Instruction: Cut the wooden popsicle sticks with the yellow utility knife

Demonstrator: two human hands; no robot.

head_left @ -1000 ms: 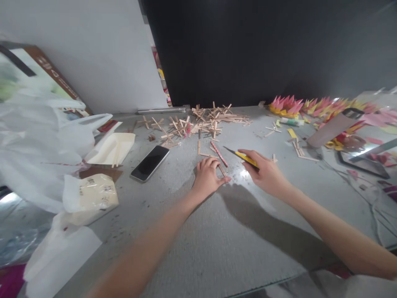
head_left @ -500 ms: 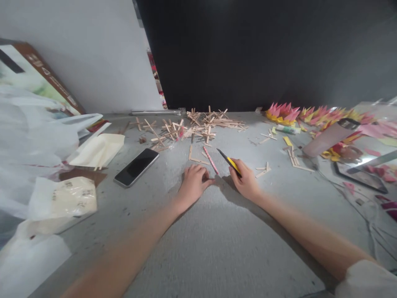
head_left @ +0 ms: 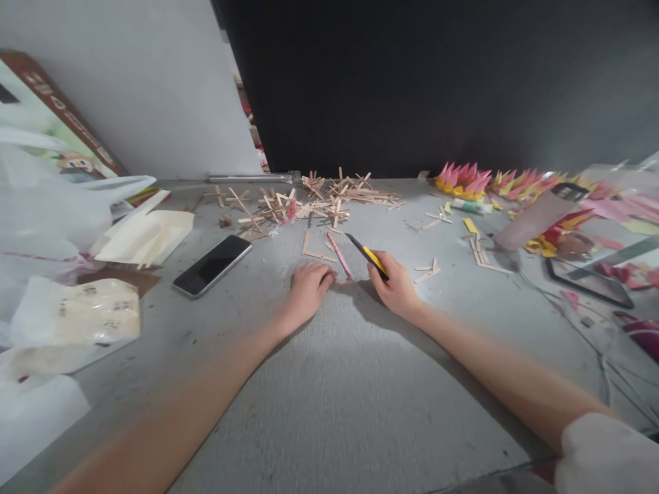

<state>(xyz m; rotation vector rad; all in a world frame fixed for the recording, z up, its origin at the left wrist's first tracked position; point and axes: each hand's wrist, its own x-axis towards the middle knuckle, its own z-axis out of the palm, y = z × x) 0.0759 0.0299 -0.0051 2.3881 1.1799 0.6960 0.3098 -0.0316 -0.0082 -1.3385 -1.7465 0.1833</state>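
My right hand (head_left: 395, 287) is closed around a yellow and black utility knife (head_left: 375, 261), its dark blade pointing away and to the left above the table. To its left, my left hand (head_left: 309, 289) rests on the grey table (head_left: 329, 398) with fingers curled and thumb pressed in. A faint brownish sliver shows by its fingertips, too small to make out. Between and just beyond the hands lies a pink patterned pen-like stick (head_left: 339, 254). Flat wooden sticks joined in an L (head_left: 305, 243) lie beyond my left hand.
Crossed wooden sticks (head_left: 337, 209) are heaped at the back. A phone (head_left: 212, 266) and plastic bags (head_left: 46, 213) lie left. At right are small stick pieces (head_left: 427, 271), a glue stick (head_left: 471, 206), pink and yellow paper flowers (head_left: 463, 181), a tumbler (head_left: 538, 218) and cables (head_left: 602, 363).
The view has shifted slightly, so everything appears a little further left and higher. My left thumb is drawn in closer to the fingers. The knife stays in my right hand.
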